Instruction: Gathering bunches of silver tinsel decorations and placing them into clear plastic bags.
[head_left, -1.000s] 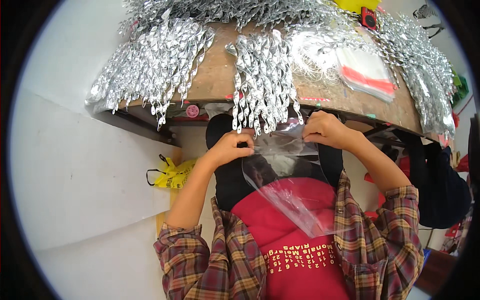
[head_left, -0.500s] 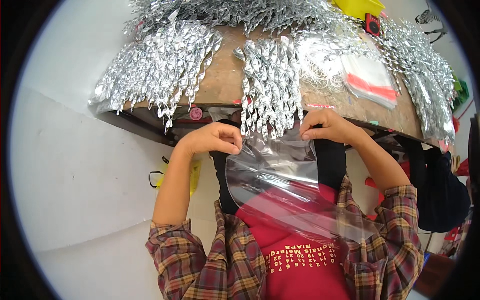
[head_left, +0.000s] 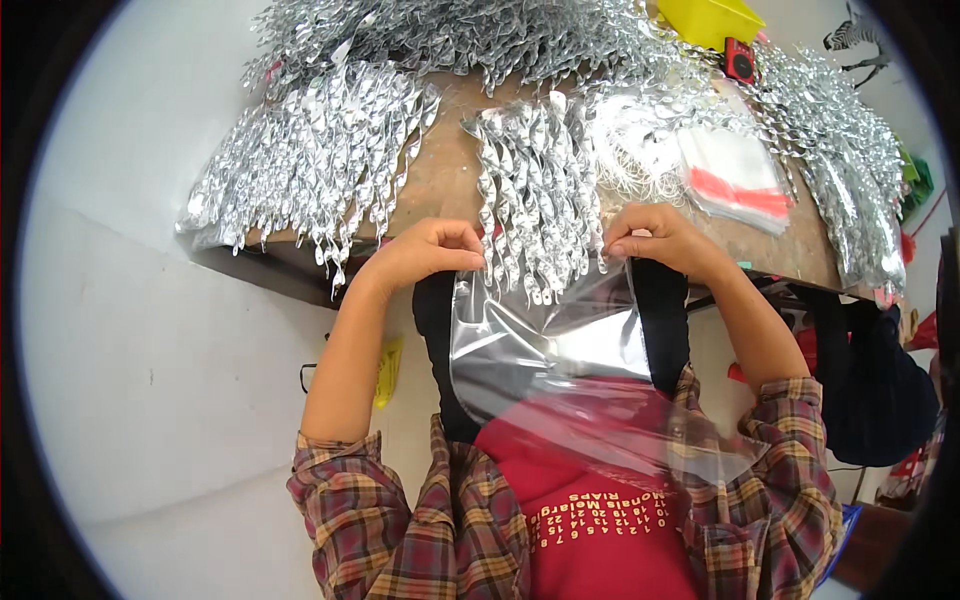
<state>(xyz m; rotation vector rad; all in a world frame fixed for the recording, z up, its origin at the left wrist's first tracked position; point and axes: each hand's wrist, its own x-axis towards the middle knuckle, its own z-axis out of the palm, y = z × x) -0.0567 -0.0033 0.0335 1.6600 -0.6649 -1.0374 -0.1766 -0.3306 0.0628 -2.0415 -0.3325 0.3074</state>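
Note:
A large clear plastic bag [head_left: 560, 370] lies spread over my lap, its loose end trailing toward my right sleeve. My left hand [head_left: 435, 248] pinches its upper left edge between thumb and fingers, and my right hand [head_left: 655, 238] pinches the upper right edge. Between the hands hangs a bunch of twisted silver foil strips [head_left: 535, 190] from the table's front edge. The lower ends of the strips reach into or over the top of the bag; I cannot tell which.
The brown table [head_left: 445, 170] carries a pile of silver spirals [head_left: 310, 150] on the left and more spirals [head_left: 840, 170] on the right. Transparent sleeves with red bands [head_left: 735, 180] lie beside coiled white string [head_left: 635, 140]. Behind are a yellow container [head_left: 712, 20] and a small red device [head_left: 740, 60].
Both hands have moved up slightly, drawing the bag's upper edge toward the table and spreading it flatter. The bunch of foil strips hangs a little lower in the picture.

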